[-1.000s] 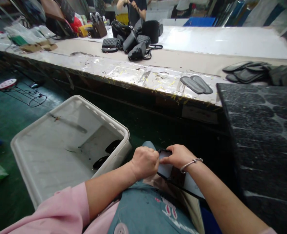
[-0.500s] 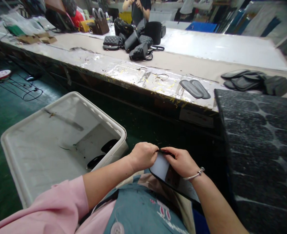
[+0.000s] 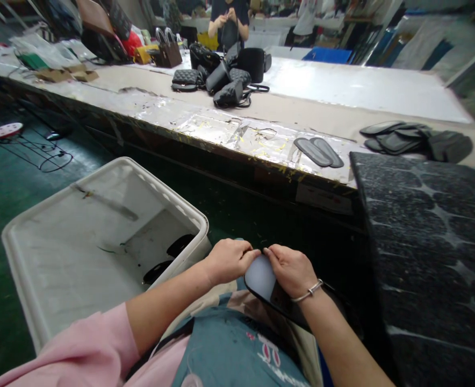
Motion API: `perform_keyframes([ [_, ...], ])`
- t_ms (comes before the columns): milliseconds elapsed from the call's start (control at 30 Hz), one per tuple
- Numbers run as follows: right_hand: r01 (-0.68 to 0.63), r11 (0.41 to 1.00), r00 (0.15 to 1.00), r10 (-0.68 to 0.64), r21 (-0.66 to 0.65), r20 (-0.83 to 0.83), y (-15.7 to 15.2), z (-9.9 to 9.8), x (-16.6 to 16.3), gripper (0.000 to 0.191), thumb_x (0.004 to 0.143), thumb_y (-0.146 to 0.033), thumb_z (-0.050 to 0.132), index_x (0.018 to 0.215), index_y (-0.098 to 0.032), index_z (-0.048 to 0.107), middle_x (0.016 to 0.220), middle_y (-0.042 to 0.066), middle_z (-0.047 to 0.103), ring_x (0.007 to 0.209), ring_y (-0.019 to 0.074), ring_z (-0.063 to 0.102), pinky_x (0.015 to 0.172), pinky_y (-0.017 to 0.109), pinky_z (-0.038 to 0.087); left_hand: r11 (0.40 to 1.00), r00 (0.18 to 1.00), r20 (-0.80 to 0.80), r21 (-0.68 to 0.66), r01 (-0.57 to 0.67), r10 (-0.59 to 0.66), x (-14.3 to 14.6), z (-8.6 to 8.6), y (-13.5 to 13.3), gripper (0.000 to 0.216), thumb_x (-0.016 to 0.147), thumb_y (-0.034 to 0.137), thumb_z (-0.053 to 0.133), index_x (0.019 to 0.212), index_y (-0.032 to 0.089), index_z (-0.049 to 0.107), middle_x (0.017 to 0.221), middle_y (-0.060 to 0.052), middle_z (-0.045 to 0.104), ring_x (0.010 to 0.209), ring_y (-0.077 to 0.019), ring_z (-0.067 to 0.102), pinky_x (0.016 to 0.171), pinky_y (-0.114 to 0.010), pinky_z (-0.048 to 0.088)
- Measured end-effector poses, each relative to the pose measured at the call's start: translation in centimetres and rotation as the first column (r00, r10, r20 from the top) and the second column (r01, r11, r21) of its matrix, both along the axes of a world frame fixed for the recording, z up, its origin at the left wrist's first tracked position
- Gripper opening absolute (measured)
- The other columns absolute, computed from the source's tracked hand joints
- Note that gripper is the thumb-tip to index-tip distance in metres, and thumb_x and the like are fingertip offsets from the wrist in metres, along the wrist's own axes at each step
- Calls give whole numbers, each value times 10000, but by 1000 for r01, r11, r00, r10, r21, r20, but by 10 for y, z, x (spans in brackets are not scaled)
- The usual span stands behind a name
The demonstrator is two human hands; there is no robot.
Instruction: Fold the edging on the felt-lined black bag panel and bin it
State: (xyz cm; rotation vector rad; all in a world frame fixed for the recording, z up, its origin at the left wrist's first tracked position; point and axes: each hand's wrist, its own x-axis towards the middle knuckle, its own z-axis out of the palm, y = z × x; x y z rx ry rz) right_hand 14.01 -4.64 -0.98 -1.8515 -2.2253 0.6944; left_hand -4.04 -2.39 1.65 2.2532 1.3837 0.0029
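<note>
- Far left, a round-topped stool [image 3: 6, 130] stands on the green floor [image 3: 31, 215], well apart from the hands.
- Next up, the white bin [image 3: 167, 189], 2 dark pieces [image 3: 157, 272] inside at its right end. Its near rim passes close by the left forearm [image 3: 173, 295], so that elbow looks short of room to swing left.
- In comes the left hand [image 3: 228, 262]: fingers curled, thumb and fingertips pinched at the dark edge of the work.
- And there's the sole-shaped piece [image 3: 259, 277], right of the bin and just beyond the teal apron [image 3: 229, 344], pale rounded end showing, the rest running near and right beneath the other wrist.
- The right hand [image 3: 294, 271], bracelet [image 3: 310, 292] at the wrist, pinches that same edge, 2 thumbs close together. Handling it well probably means short, even pinches, thumbs side by side, edge free of puckers; the fingertips underneath are hidden.
- Beyond the hands, dark floor gives some reach towards the far side, up to the table [image 3: 322, 110], where 2 grey pads [image 3: 312, 152] lie close to the front edge.
- Far right, the dark-patterned board [image 3: 434, 242]: its left edge looks like the limit for the right elbow.
</note>
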Motion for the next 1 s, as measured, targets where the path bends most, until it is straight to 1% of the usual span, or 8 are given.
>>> perform_keyframes([
  [67, -24, 1000, 999, 23, -11, -38, 0, 3, 2, 333, 954, -359, 365, 841, -240, 655, 831, 10, 685, 770, 154, 634, 671, 244, 422, 999, 998, -52, -26, -28, 26, -5, 6, -6, 448, 891, 548, 392, 797, 199, 657, 769, -51, 688, 748, -220, 650, 612, -272, 409],
  [133, -44, 999, 995, 42, -26, -86, -1, 8, 2, 267, 922, -377, 444, 1071, -269, 637, 984, -1, 690, 880, 150, 636, 740, 234, 447, 998, 994, -107, -40, -40, 36, -8, 7, -12, 472, 844, 601, 427, 770, 197, 659, 735, -62, 683, 726, -245, 651, 599, -288, 411],
  [200, -64, 995, 995, 57, -80, -86, -1, 13, 1, 441, 864, -405, 527, 1282, -262, 521, 1133, 23, 656, 994, 176, 617, 814, 259, 459, 998, 991, -132, -53, -29, 22, -9, 6, -17, 479, 837, 602, 422, 738, 197, 658, 711, -66, 680, 711, -258, 653, 591, -298, 416],
  [267, -82, 983, 996, 77, -161, -42, 2, 17, -2, 567, 818, -434, 561, 1339, -229, 472, 1188, 66, 633, 1049, 223, 601, 855, 311, 462, 998, 989, -147, -59, -14, 5, -9, 4, -18, 471, 852, 565, 398, 730, 196, 663, 708, -72, 682, 702, -261, 654, 591, -306, 425],
  [433, -91, 955, 995, 100, -282, 18, 11, 20, -13, 599, 695, -542, 626, 1222, -261, 579, 1067, 71, 687, 947, 281, 642, 758, 360, 488, 996, 984, -177, -86, 6, -21, -6, 1, -8, 497, 862, 528, 370, 734, 184, 705, 730, -101, 688, 739, -262, 655, 620, -305, 447],
  [700, 5, 945, 997, 20, -327, 75, 9, 24, -24, 436, 624, -526, 653, 968, -259, 656, 893, 57, 698, 801, 273, 649, 592, 327, 452, 985, 984, -145, -156, 76, -99, -5, -6, 4, 370, 832, 340, 401, 694, 183, 706, 748, -95, 691, 750, -247, 645, 644, -301, 442],
  [867, 9, 947, 996, 22, -321, 91, 8, 25, -25, 435, 607, -528, 655, 945, -254, 647, 900, 61, 695, 804, 272, 649, 579, 313, 445, 987, 993, -105, -157, 30, -47, -2, -1, -2, 344, 798, 348, 431, 639, 167, 677, 678, -101, 658, 716, -263, 626, 624, -319, 421],
  [1000, -2, 946, 995, 33, -325, 89, 10, 25, -25, 445, 618, -534, 638, 961, -250, 647, 897, 63, 691, 800, 272, 649, 566, 313, 444, 966, 998, -34, -252, -60, 53, -1, -7, -1, 325, 777, 347, 457, 579, 164, 639, 575, -46, 604, 619, -187, 584, 563, -261, 396],
])
